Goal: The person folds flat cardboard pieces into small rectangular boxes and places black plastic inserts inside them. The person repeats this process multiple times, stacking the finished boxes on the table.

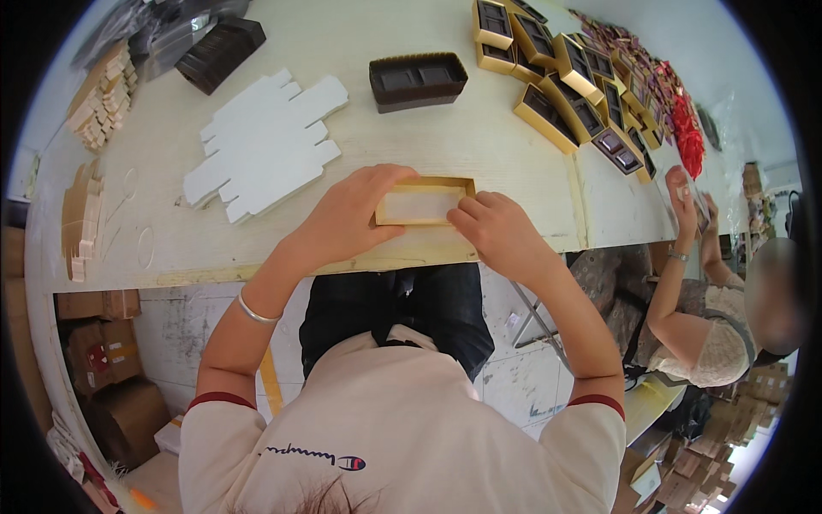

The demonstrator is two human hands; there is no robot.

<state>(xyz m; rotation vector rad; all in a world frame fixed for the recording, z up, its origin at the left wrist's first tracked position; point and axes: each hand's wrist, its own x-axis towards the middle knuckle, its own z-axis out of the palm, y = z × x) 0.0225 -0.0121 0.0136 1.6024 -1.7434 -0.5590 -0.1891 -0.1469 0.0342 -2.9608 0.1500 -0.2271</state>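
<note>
A small rectangular gold cardboard box (435,187), open at the top with a pale bottom, is at the table's front edge before me. My left hand (355,210) grips its left end, fingers along the far corner and thumb near the front corner. The fingers of my right hand (495,224) are curled over the right end, their tips at the wall and partly inside. Beyond the box is a stack of dark brown plastic trays (418,81). Flat white card blanks (265,141) are piled to the left of it.
Several gold boxes with brown trays (561,98) crowd the far right, beside many small wrapped pieces (629,43) and red material (687,137). Gold card pieces (83,218) lie at the left, another brown tray stack (221,53) behind. A co-worker's hand (682,206) is at the right.
</note>
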